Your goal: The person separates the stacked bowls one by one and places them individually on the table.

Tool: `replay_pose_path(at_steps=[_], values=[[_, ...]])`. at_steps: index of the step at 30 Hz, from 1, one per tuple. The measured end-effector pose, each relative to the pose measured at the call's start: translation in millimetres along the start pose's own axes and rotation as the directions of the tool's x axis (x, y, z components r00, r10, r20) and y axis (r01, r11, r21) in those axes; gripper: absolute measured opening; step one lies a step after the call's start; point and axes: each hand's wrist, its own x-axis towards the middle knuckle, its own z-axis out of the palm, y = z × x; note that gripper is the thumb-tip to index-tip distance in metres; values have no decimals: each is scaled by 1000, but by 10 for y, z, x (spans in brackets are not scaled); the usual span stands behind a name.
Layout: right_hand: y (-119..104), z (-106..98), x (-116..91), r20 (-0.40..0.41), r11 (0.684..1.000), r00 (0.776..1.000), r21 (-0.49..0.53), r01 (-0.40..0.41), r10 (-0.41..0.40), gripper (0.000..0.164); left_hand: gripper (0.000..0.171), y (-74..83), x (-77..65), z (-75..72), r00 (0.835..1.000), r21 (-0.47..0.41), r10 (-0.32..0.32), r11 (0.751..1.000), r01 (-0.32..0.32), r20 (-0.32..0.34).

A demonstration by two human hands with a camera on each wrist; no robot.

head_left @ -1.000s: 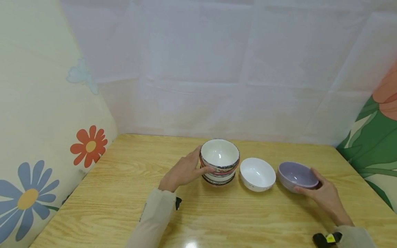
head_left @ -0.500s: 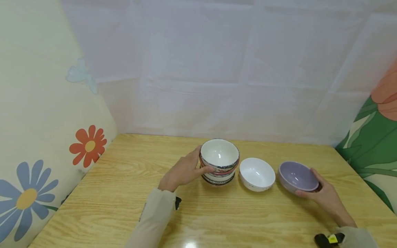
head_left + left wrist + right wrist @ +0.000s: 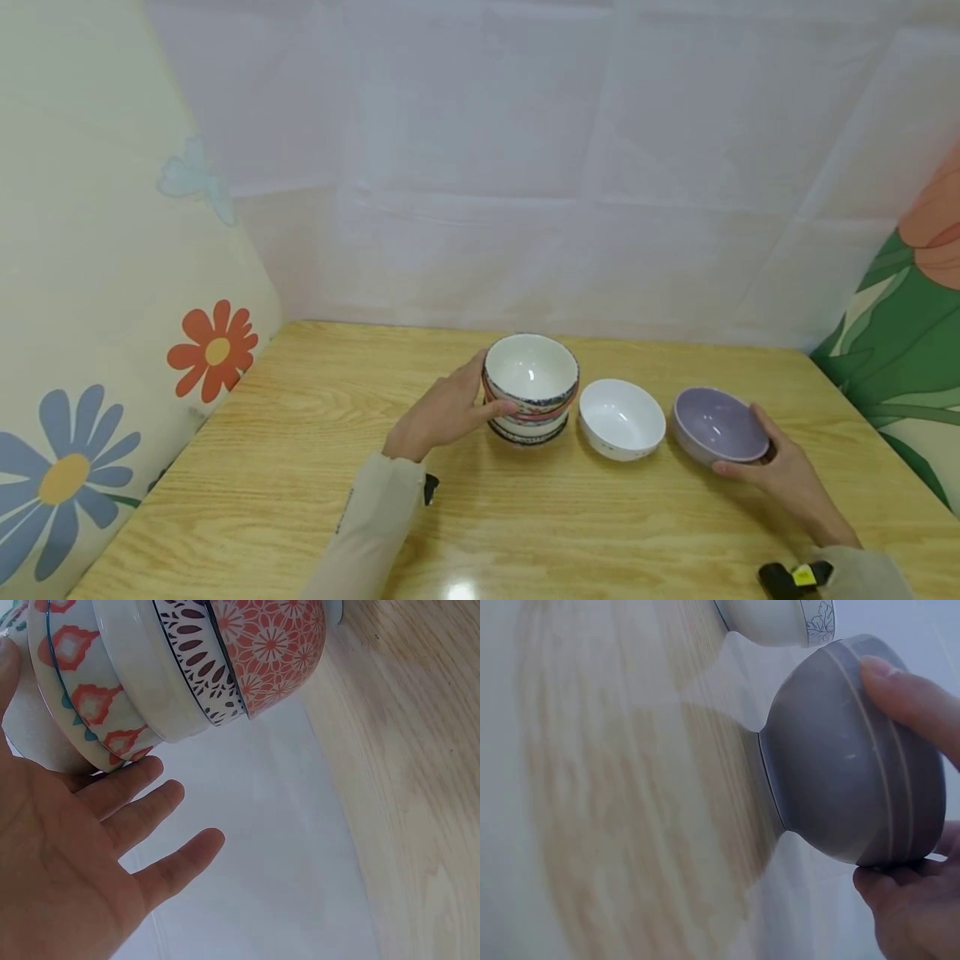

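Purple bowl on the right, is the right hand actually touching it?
Touching. The right wrist view shows the right hand's thumb lying against the outer wall of the purple bowl, with fingertips against the opposite side.

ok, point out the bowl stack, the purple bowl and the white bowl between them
Bowl stack (image 3: 531, 385): head view, inner surface at its top.
Purple bowl (image 3: 720, 423): head view, inner surface.
White bowl (image 3: 621, 417): head view, inner surface.
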Motion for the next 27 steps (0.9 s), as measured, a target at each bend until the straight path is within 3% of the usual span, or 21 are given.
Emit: replay_pose_path(at_steps=[15,27], values=[[-46,-6,-3,-10,1000,1000,10,17,-17,112,94,-10,4,-4,1000,-8,11,1000,-11,-3],[-176,-134,20,27,996,999,84,15,-18,107,96,-27,1,2,1000,-3,7,1000,-7,1]])
